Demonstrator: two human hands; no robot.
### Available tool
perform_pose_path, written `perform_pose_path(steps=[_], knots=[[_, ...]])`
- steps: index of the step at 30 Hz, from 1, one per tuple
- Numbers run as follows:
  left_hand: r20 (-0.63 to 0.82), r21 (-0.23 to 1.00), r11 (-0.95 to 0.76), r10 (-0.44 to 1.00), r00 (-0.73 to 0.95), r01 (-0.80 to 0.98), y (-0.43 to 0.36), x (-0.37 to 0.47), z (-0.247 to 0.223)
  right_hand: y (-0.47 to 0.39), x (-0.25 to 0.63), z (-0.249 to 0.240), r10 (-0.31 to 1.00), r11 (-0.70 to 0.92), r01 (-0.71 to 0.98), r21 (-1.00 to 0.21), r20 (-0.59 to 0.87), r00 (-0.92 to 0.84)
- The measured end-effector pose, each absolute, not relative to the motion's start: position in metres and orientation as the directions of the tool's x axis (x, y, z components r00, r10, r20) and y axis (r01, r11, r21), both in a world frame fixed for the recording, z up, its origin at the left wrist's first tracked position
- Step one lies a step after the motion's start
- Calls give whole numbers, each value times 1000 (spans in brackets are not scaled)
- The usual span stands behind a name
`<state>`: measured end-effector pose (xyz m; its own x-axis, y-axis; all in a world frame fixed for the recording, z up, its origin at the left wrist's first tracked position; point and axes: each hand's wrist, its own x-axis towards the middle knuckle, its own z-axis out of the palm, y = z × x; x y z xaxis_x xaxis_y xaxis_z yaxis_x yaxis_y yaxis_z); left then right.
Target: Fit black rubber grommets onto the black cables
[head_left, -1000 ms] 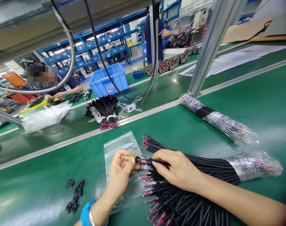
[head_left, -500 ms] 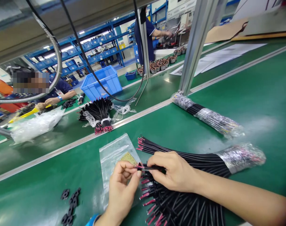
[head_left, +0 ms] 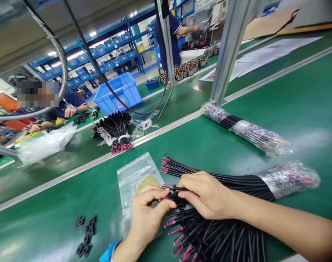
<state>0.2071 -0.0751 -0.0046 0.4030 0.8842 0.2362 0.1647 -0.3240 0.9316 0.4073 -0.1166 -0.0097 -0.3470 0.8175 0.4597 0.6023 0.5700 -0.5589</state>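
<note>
The right hand (head_left: 206, 196) pinched a slim, round black cable with red wire ends (head_left: 179, 188); I couldn't tell whether the left hand (head_left: 147, 213), just ahead, had closed on anything. The cable seemed light, springy, best held by its smooth sheath. Left of the grip lay a creased clear plastic bag (head_left: 127, 178) and, farther out, 2-lobed-looking chunky matte black fittings (head_left: 90, 229).

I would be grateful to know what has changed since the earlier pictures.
The left hand has moved closer to the right hand, which still grips a black cable. Across the bench, a co-worker's hands, earlier together, have moved apart. The loose black parts, plastic bag and blue bin stayed put.
</note>
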Motion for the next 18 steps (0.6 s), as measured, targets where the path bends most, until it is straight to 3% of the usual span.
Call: perform_pose_path(steps=[5,13,18], knots=[[298,891,-402,868,397,210,-77,208,-10,-116,408,-10,809,582,595,-554,466,-357],[220,949,-285,905,364,135,-82,209,-18,-123,406,-11,821,568,616,-547,428,-378],[286,881,-423,833,474,212,-85,216,-11,-126,404,-11,811,585,605,-540,414,-414]])
